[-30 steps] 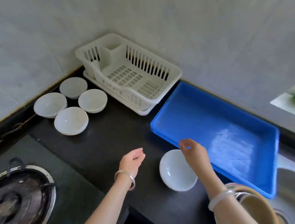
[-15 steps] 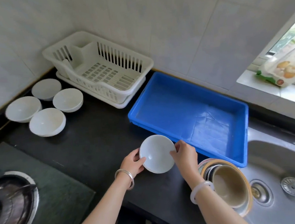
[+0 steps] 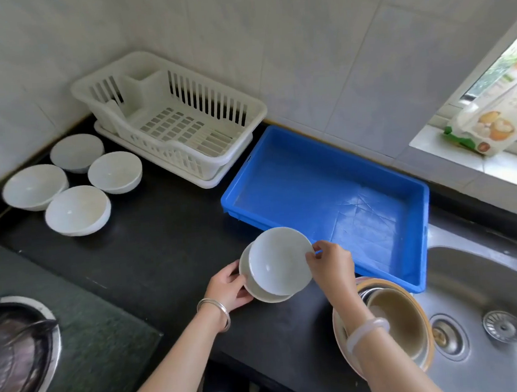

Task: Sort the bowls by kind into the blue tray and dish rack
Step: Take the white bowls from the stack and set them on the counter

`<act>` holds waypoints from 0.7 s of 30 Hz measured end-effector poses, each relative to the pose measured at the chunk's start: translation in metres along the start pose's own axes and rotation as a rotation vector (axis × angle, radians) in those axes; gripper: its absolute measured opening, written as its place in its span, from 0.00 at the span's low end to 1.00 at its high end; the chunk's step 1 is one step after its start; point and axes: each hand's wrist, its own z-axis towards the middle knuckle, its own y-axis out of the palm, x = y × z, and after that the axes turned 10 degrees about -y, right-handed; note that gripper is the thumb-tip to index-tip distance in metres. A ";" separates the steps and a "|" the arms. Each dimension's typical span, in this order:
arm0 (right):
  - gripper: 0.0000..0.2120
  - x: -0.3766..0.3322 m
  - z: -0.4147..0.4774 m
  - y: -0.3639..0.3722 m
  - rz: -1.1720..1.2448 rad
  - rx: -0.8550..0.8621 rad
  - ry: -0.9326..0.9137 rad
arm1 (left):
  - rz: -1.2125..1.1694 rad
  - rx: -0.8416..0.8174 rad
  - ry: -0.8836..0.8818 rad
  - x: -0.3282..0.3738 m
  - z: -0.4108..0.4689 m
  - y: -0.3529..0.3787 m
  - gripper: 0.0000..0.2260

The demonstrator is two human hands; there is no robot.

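Holding two white bowls over the counter (image 3: 160, 235), the left hand (image 3: 229, 287) curls round the rim of the lower bowl (image 3: 267, 295), and the right hand (image 3: 332, 266) pinches the rim of the upper bowl (image 3: 278, 262), which is tilted and overlaps the lower one. From them the tray (image 3: 297, 186) lies at one o'clock, just beside, and the rack (image 3: 182, 130) at eleven o'clock. Four bowls (image 3: 77, 210) stand together at ten o'clock, well apart, and beige bowls (image 3: 399, 318) at four o'clock, beside the sink (image 3: 493, 284).
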 end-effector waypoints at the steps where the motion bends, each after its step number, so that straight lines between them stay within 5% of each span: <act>1: 0.06 0.000 0.001 -0.003 0.047 0.006 -0.002 | -0.008 0.013 0.003 0.000 -0.001 -0.002 0.20; 9: 0.06 -0.034 0.016 -0.007 0.295 0.016 -0.036 | -0.160 0.130 0.093 0.021 -0.012 -0.044 0.19; 21: 0.02 -0.134 0.055 0.073 0.473 -0.218 -0.048 | -0.505 0.442 0.191 0.054 -0.031 -0.145 0.20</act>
